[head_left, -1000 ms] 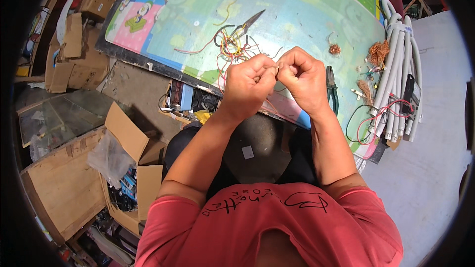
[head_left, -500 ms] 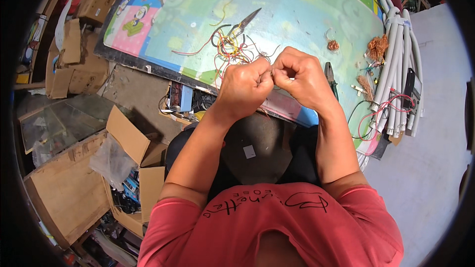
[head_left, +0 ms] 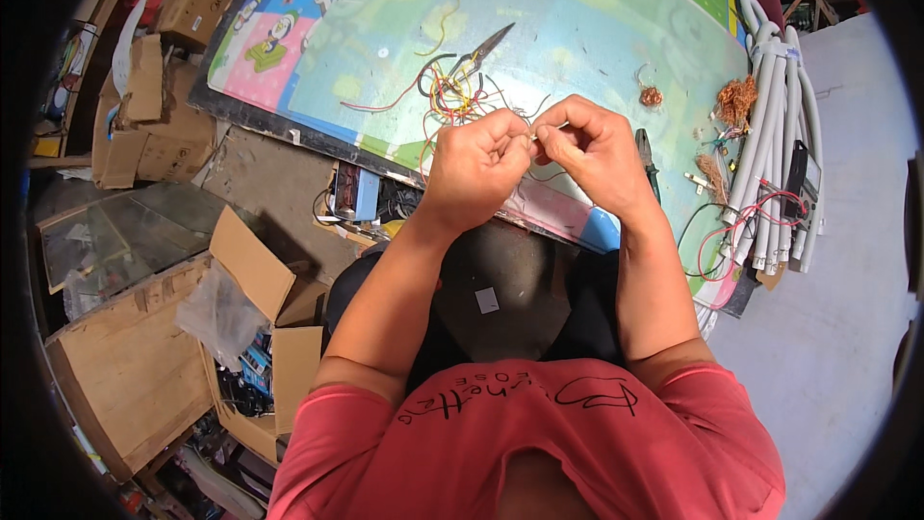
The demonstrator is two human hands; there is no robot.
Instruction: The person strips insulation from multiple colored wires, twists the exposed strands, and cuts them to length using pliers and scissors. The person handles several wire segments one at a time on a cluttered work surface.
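Observation:
Over the near edge of the table, my left hand [head_left: 479, 170] and my right hand [head_left: 594, 156] meet with their fingertips nearly touching. Each is closed in a pinch on thin wire, a tiny pale bit of which shows between the fingertips; most of it is hidden by the fingers. Just beyond my left hand lies a tangle of red, yellow and black wires [head_left: 450, 101]. Black-handled scissors [head_left: 481, 53] rest in that tangle, blades pointing away to the right. Pliers with dark green handles [head_left: 647, 159] lie right beside my right hand.
A cartoon-patterned mat [head_left: 568, 48] covers the table. To the right are a coppery wire bundle [head_left: 736, 101], grey tubes [head_left: 770, 149], and a black meter [head_left: 797, 169] with red leads. A smaller copper clump [head_left: 652, 96] sits beyond my right hand. Open cardboard boxes [head_left: 252, 255] stand at left.
The fingers of my right hand have lifted and straightened somewhat, with the thumb and fingertip still pinching against my left hand's fingers. The view has shifted slightly.

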